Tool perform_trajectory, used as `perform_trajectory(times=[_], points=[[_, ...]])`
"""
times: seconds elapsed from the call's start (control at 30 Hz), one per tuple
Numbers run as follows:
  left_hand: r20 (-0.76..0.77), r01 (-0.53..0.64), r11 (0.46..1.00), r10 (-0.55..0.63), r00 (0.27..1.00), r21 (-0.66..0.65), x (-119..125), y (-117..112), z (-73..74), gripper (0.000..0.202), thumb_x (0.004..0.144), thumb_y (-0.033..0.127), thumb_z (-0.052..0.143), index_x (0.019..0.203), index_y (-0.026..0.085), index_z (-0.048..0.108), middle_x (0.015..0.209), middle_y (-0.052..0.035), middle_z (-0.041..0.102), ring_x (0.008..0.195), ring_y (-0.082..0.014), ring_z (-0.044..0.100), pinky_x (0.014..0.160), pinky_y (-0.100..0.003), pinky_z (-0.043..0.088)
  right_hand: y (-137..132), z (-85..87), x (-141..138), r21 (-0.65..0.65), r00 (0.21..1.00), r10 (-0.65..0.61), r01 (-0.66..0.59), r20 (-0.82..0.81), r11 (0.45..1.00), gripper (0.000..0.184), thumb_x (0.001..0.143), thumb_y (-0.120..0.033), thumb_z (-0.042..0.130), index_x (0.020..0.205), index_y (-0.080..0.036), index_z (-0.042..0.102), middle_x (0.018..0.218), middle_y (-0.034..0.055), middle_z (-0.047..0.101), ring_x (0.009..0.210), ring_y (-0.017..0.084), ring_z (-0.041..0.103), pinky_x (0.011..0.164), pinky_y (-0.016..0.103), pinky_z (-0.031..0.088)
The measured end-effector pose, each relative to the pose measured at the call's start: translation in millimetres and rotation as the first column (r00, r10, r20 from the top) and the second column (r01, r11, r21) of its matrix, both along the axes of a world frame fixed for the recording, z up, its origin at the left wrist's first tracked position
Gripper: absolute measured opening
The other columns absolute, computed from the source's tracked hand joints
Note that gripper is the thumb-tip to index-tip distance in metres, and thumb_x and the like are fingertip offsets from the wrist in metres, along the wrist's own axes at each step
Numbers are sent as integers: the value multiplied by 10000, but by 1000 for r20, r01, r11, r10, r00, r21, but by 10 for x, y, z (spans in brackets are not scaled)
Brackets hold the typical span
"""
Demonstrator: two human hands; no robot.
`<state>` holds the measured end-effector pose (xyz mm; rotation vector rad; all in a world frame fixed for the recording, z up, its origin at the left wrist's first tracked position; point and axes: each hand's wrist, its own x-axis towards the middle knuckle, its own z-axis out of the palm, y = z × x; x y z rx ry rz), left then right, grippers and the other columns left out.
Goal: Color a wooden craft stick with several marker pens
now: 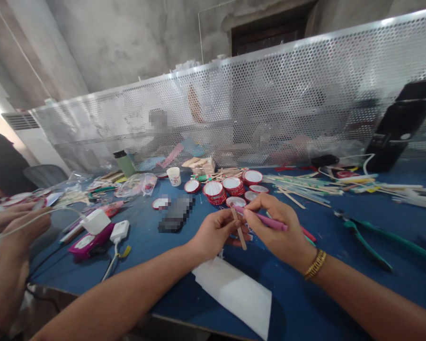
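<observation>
Pinched in the fingers of my left hand [213, 233] is a flat wooden stick [240, 233], tilted over the table. My right hand [277, 227] grips a pink pen [270, 221], its tip close to the stick's upper end; whether it touches, I cannot tell. Below both hands lies a folded white paper [236, 291]. Just beyond them are stacked round pieces with red patterned sides and white tops [215, 190]. Part of a red-handled item [308, 234] shows behind my right wrist, mostly hidden.
Green-handled pliers [362, 237] lie at the right. A phone [176, 214], a white paper cup [173, 176], a purple power strip [90, 241] with chargers and a green bottle [124, 163] stand leftward. Loose sticks [301, 187] spread behind. A co-worker's hands [21, 222] are at far left; a perforated metal screen [270, 104] stands behind.
</observation>
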<state>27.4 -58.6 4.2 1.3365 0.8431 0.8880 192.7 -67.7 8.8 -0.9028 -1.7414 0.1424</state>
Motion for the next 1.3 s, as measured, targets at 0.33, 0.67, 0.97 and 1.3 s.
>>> perform_trajectory(times=[0.33,0.67,0.97,1.3], points=[[-9,-8,1000,8,1000,6,-5,-1,14,443,684,517,777,888,159,615,802,-30,666,739,-199,683,657,-318,555,35,9,26,15,998,-56,56,30,998,143,845,-216,557,705,-218,529,687,-4,592,671,157,542,683,315,414],[-27,-9,1000,9,1000,18,-3,-6,25,427,711,509,760,909,157,620,821,-37,674,758,-199,685,657,-307,560,-20,15,5,47,999,-29,29,13,998,130,857,-215,558,727,-220,548,702,-8,600,672,152,554,710,318,431],[-39,-8,1000,9,999,29,0,3,11,401,721,506,751,891,168,620,820,-35,679,743,-199,691,636,-292,550,-8,6,0,18,1000,-18,17,24,1000,108,852,-218,564,744,-220,565,724,4,620,703,172,570,696,332,437],[0,-11,1000,11,1000,0,3,-6,37,439,672,507,786,871,161,604,782,-14,648,712,-175,673,646,-294,558,26,15,42,3,998,-60,60,26,998,150,842,-213,559,698,-217,521,677,-10,573,671,158,533,676,312,401]])
